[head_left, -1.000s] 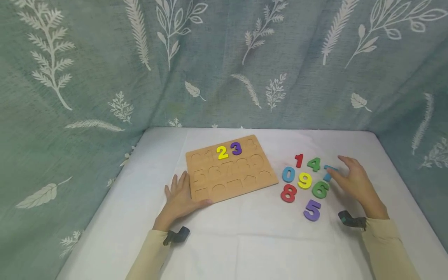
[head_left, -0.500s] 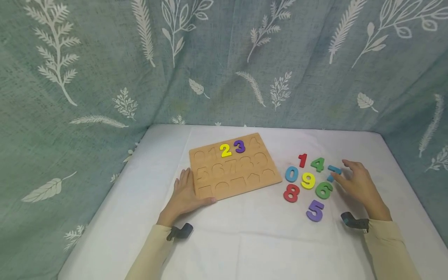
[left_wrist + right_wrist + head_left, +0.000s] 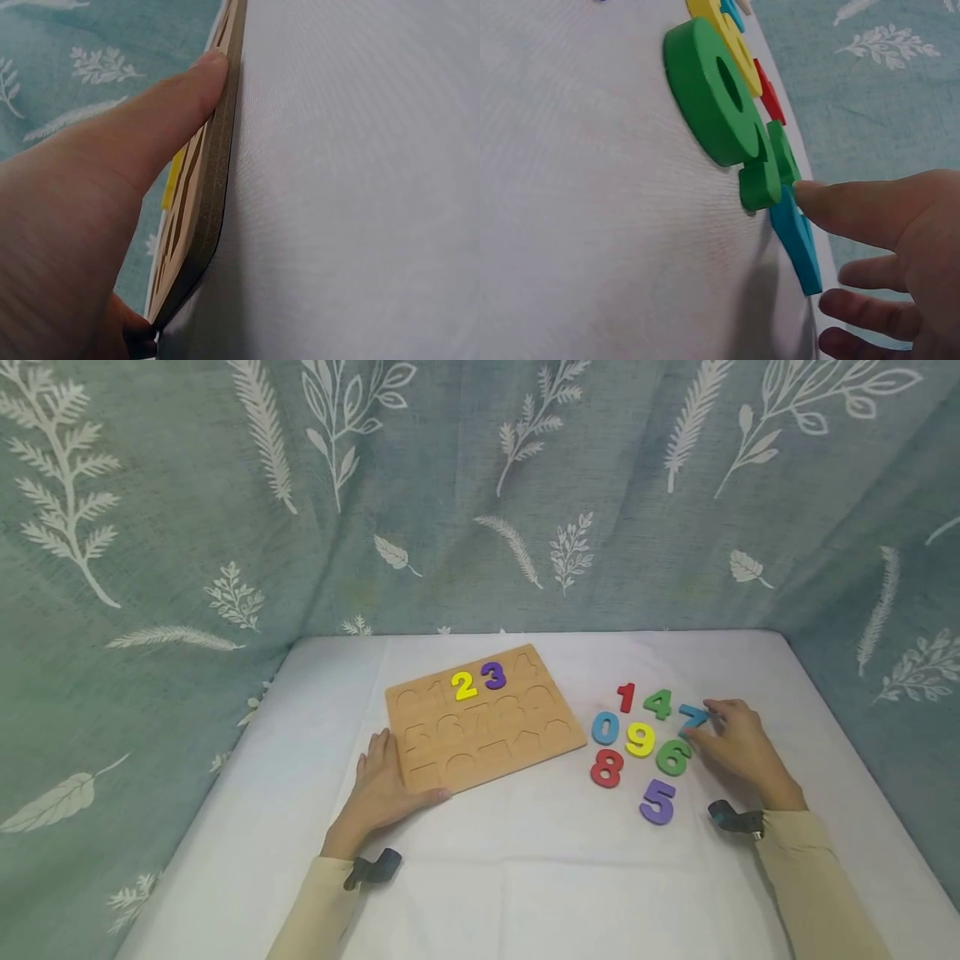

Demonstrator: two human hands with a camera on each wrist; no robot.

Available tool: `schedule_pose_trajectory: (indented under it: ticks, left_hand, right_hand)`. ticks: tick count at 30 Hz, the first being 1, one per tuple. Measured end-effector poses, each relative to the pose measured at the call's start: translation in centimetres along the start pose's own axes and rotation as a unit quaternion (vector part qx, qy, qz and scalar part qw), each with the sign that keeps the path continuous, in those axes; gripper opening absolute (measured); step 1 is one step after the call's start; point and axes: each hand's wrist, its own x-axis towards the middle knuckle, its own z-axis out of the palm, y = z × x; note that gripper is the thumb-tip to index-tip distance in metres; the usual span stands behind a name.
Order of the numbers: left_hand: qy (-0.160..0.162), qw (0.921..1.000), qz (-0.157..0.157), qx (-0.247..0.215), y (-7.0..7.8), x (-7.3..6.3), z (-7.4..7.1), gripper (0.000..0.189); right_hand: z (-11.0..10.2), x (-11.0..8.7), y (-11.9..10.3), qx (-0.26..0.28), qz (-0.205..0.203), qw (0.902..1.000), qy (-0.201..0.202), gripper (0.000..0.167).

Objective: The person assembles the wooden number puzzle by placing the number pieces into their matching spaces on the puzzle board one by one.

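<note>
In the head view, my left hand [image 3: 378, 789] rests on the lower left corner of a tan wooden number puzzle board [image 3: 480, 752]. Its thumb lies along the near edge, also seen in the left wrist view, while the other fingers lie along the left side. A yellow 2 [image 3: 464, 686] and a purple 3 [image 3: 493, 675] sit in the top row. On the right, my right hand [image 3: 742, 747] pinches the blue number 7 [image 3: 692, 717] between thumb and finger at the table. The right wrist view has the thumb against the 7 [image 3: 799, 247]; the finger contact is unclear.
Loose numbers lie right of the board: red 1 [image 3: 626, 697], green 4 [image 3: 657, 703], blue 0 [image 3: 595, 727], yellow 9 [image 3: 650, 752], green 6 [image 3: 663, 760], red 8 [image 3: 598, 777], purple 5 [image 3: 663, 812]. A leaf-patterned curtain [image 3: 450, 568] stands behind the white-covered table [image 3: 465, 902].
My right hand has closed its thumb and finger in on the blue 7, which shows more fully now. The left hand stays on the board. The head view has shifted slightly.
</note>
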Motion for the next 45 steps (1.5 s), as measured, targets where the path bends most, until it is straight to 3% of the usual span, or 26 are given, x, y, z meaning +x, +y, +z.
schedule_pose_trajectory:
  ticks: [22, 28, 45]
  left_hand:
    - [-0.01, 0.9999, 0.002, 0.012, 0.4, 0.2, 0.0, 0.153]
    - [-0.012, 0.9999, 0.002, 0.011, 0.5, 0.4, 0.0, 0.151]
    - [-0.015, 0.9997, -0.012, 0.017, -0.1, 0.1, 0.5, 0.155]
  right_hand:
    - [0.5, -0.3, 0.0, -0.018, 0.012, 0.9992, 0.033, 0.082]
    - [0.6, 0.0, 0.0, -0.029, 0.023, 0.9988, 0.031, 0.087]
    - [1.1, 0.5, -0.5, -0.04, 0.034, 0.9985, 0.016, 0.079]
